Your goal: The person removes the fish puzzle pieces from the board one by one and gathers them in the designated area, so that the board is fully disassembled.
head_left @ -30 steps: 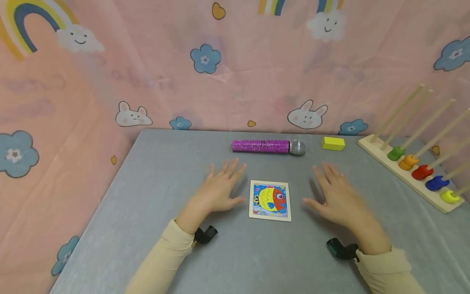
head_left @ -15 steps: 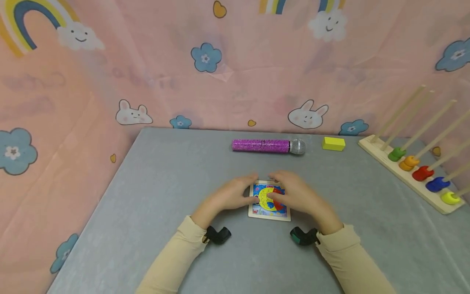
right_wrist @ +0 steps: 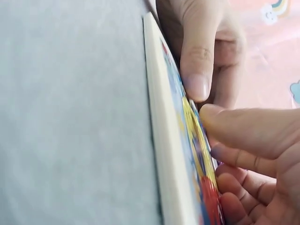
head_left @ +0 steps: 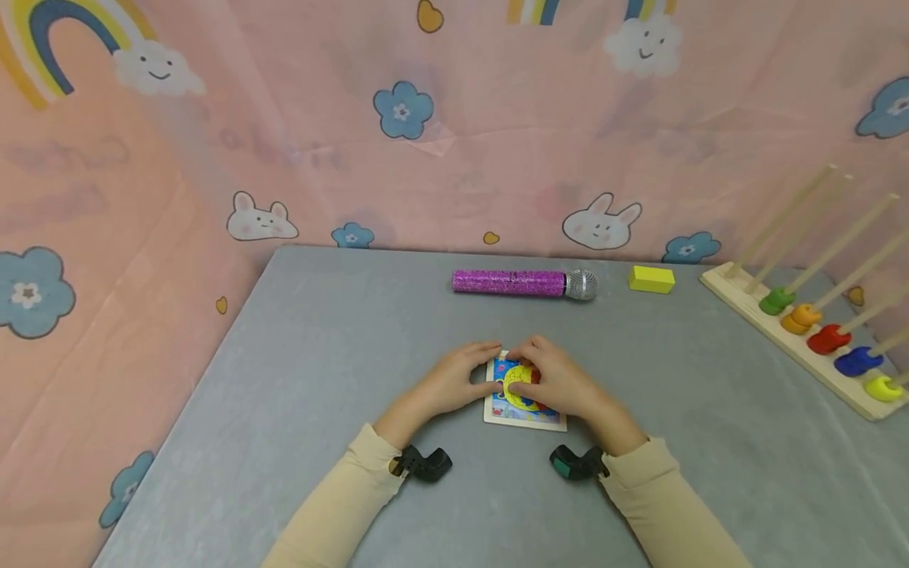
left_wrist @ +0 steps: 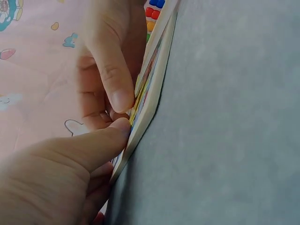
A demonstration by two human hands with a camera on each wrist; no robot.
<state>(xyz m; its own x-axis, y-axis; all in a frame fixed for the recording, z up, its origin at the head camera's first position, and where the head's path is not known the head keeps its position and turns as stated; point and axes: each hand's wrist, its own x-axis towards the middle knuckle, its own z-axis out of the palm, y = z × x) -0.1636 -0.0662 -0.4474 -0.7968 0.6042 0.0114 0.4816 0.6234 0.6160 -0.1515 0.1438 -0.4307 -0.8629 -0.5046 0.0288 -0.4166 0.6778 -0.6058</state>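
Though squarish, fish puzzle (head_left: 520, 403) crosswise, red end rightward; left hand (head_left: 452, 381), right hand (head_left: 561, 382) half-curled, grip unclear.

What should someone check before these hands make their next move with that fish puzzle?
1. Puzzle rests on the table: ok.
2. Left hand in position: ok, at the puzzle's left side.
3. Right hand in position: ok, at the puzzle's upper right.
4. Whole fish visible: not ok, the right hand covers part of it.
5. Fingers gripping firmly: cannot tell, pressure does not show.
6. Microphone and yellow block clear of the hands: ok, both lie farther back.
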